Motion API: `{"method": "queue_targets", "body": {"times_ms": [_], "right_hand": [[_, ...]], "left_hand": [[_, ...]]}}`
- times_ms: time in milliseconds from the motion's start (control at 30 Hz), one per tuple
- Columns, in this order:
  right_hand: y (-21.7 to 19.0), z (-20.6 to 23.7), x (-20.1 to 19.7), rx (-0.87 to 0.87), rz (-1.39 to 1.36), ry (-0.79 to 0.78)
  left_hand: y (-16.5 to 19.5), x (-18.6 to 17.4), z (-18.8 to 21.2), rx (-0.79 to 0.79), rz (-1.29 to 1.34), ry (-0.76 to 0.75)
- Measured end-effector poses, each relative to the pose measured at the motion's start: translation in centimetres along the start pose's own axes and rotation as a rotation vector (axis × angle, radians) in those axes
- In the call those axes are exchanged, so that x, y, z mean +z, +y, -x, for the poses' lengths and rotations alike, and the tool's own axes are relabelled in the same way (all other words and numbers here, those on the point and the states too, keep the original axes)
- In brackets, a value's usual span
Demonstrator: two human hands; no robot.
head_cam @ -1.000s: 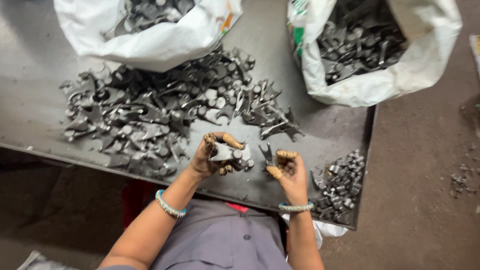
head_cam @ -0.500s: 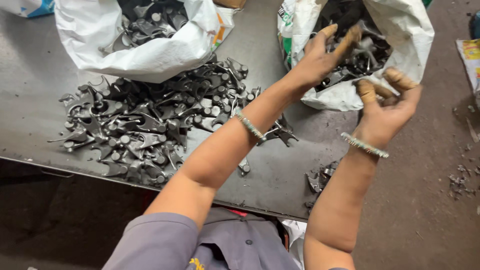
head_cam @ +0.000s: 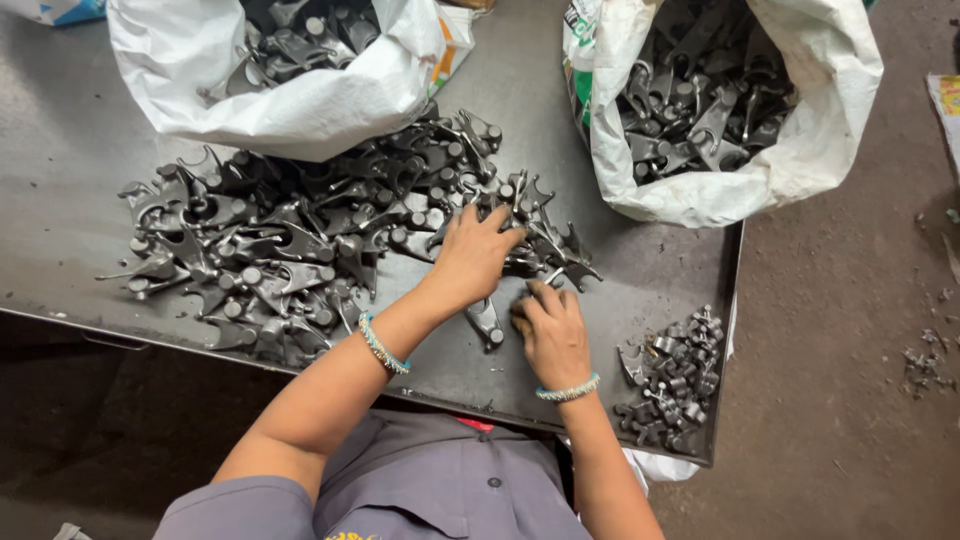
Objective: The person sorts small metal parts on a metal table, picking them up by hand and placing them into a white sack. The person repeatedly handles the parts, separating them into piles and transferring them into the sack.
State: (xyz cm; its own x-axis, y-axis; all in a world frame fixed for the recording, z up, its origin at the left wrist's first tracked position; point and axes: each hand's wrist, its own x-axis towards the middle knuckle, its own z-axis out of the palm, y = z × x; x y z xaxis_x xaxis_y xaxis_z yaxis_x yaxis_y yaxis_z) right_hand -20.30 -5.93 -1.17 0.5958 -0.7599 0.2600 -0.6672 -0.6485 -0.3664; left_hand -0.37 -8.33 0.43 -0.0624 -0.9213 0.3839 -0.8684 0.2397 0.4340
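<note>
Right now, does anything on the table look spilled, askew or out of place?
Nothing looks damaged. The left sack lies tipped, its parts spread in a loose pile over the table. A small heap sits at the table's near right corner, close to the edge. Both hands, left hand and right hand, rest at the pile's edge.

white open sack [head_cam: 300,105] upper left, white sack [head_cam: 800,150] upper right

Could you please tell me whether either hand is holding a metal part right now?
Neither clearly: the left hand lies palm-down on the metal parts; the right hand touches one.

Dull dark metal parts [head_cam: 300,250], woven plastic sack [head_cam: 800,150]
</note>
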Motion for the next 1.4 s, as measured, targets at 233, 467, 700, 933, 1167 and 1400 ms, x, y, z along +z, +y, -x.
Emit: {"method": "queue_targets", "body": {"times_ms": [233, 467, 700, 933, 1167, 1400], "right_hand": [[3.0, 7.0, -2.0, 0.194, -0.381, 0.119], [3.4, 9.3, -3.0, 0.712, -0.397, 0.359], [0.4, 5.8, -1.5, 0.57, 0.156, 0.296], [2.7, 5.1, -1.5, 0.817, -0.271, 0.268], [1.9, 2.7, -2.1, 0.592, -1.299, 0.07], [-0.7, -0.9, -0.7, 0.01, -0.194, 0.055]], "left_hand": [[-0.4, 1.4, 1.7, -0.063, 0.096, -0.189], [1.0, -0.1, 5.3, -0.101, 0.281, -0.083], [2.2, -2.4, 8.8, -0.2, 0.357, 0.019], [2.3, -2.0, 10.5, -0.488, 0.984, -0.009], [2.5, 0.4, 10.0, -1.033, 1.793, -0.194], [1.5, 0.5, 10.3, -1.009, 1.903, 0.091]]}}
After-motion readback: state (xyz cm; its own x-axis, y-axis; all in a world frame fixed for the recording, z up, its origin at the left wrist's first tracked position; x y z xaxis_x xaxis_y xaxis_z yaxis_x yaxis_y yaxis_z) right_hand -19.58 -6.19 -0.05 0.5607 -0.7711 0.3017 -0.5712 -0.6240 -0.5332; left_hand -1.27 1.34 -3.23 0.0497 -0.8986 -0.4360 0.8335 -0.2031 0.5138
